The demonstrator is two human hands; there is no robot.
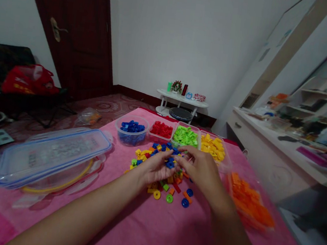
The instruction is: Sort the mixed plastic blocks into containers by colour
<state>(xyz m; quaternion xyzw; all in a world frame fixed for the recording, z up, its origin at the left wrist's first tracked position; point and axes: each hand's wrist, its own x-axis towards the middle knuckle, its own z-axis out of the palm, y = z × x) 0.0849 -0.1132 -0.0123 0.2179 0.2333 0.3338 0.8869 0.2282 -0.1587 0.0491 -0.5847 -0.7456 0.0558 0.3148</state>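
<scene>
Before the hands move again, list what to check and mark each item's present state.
1. Left hand and right hand both in view, meeting over the loose pile: ok.
2. Blue piece sits between the fingertips: ok. Which hand grips it: cannot tell.
3. Blue bowl uncovered, only blue pieces visible: ok.
4. Orange tub contents one colour: cannot tell, blurred.
5. Stacked lids lie apart from the pile: ok.
6. Loose pieces all on the pink cloth: ok.
</scene>
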